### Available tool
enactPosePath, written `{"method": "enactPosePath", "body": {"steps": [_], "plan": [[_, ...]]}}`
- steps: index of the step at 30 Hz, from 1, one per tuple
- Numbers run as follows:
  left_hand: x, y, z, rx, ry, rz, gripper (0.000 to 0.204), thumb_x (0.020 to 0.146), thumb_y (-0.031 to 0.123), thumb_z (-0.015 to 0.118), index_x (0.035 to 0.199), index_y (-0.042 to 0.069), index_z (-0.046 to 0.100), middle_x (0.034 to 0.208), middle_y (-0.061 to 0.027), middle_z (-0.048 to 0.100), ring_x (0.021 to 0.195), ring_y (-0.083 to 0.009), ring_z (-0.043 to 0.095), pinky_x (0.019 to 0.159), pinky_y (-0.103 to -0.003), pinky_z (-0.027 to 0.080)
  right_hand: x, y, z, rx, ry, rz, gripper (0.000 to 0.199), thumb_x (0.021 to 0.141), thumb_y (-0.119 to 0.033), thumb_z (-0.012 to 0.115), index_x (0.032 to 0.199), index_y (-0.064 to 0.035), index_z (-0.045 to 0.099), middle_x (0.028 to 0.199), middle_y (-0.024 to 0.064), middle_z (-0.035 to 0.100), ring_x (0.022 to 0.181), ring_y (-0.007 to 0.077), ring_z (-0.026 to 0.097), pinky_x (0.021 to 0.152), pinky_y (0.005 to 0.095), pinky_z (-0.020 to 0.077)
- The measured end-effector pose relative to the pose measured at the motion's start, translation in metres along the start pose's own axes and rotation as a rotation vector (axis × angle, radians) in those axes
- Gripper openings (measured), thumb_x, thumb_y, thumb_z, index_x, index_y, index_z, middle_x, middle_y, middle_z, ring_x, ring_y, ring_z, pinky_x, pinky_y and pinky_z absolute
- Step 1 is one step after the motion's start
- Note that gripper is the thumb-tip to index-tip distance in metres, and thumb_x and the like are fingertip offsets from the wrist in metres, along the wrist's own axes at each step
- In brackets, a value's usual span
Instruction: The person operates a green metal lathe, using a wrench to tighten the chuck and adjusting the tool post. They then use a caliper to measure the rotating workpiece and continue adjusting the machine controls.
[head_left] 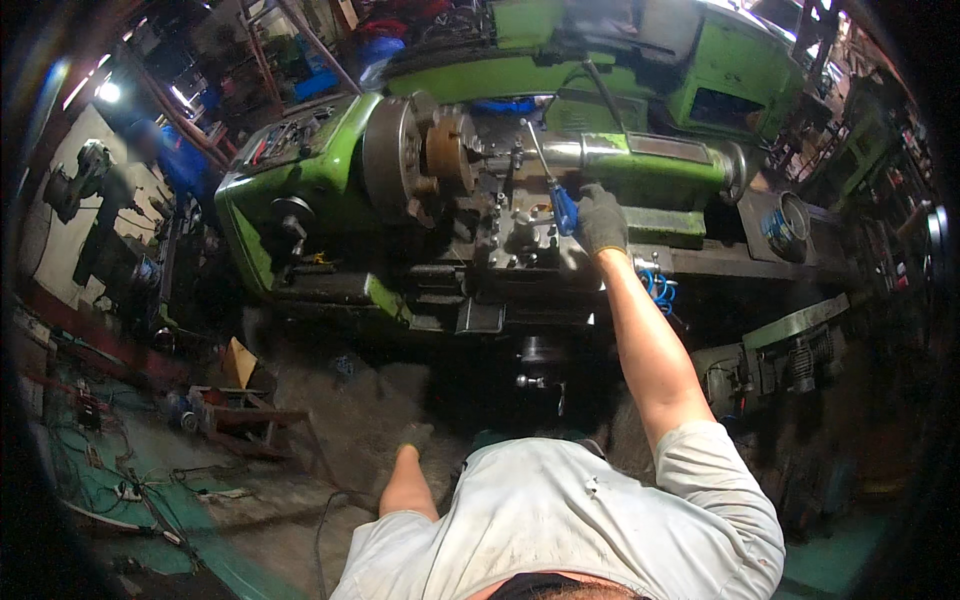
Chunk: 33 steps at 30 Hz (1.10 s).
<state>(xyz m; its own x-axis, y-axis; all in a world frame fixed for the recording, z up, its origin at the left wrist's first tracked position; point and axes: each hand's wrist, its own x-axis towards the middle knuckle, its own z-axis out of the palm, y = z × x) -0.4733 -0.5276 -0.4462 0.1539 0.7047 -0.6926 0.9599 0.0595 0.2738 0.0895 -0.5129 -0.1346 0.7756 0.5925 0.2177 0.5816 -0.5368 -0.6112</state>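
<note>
My right hand (602, 220), in a dark grey work glove, is closed around a blue air blow gun (563, 210) above the carriage of a green lathe. The gun's long thin nozzle (537, 148) slants up and to the left, near the drill-like tool at the tailstock quill (568, 152). To the left of it, a brownish round workpiece (450, 153) sits in the lathe chuck (393, 158). Below the gun is the tool post (507, 235). My left hand (416, 436) hangs low by my side, away from the machine; its fingers blend into the dark floor.
The green headstock (335, 165) stands left, the tailstock handwheel (737, 172) right. A metal tin (788, 225) rests at the bed's right end. A coiled blue hose (657, 288) hangs below my right wrist. Cables (150, 505) lie on the floor at left, near a low rusty stand (245, 420).
</note>
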Motion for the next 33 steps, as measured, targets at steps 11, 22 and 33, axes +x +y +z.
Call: {"method": "enactPosePath", "body": {"steps": [11,22,33], "plan": [[-0.018,-0.018,0.033,0.239,0.002,0.146,0.063,0.097,0.052,0.049,0.130,0.002,0.069,0.138,-0.0259,0.063,0.129,-0.0406,0.060,0.108,-0.049,0.046,0.006,0.012,0.009,0.092,0.058,-0.019,0.036,0.095,-0.039,0.056,0.117,-0.0159,0.073,0.123,0.0214,0.069,0.115,0.0418,0.065,0.098,0.0514,0.0515],[0.063,-0.005,0.008,0.269,-0.105,0.214,0.044,0.101,0.037,0.048,0.127,0.010,0.071,0.134,-0.0233,0.066,0.124,-0.0427,0.063,0.104,-0.052,0.050,0.000,0.000,0.013,0.085,0.056,-0.011,0.038,0.096,-0.032,0.051,0.121,-0.0107,0.070,0.125,0.0234,0.067,0.118,0.0415,0.062,0.103,0.0485,0.0479],[0.121,0.037,-0.018,0.566,-0.138,0.568,0.037,0.095,0.026,0.059,0.127,0.010,0.070,0.122,-0.0223,0.070,0.118,-0.0392,0.067,0.100,-0.050,0.052,-0.002,0.009,0.008,0.049,0.091,0.016,0.038,0.097,-0.027,0.047,0.124,-0.0080,0.066,0.125,0.0228,0.066,0.121,0.0408,0.059,0.105,0.0472,0.0454]]}}
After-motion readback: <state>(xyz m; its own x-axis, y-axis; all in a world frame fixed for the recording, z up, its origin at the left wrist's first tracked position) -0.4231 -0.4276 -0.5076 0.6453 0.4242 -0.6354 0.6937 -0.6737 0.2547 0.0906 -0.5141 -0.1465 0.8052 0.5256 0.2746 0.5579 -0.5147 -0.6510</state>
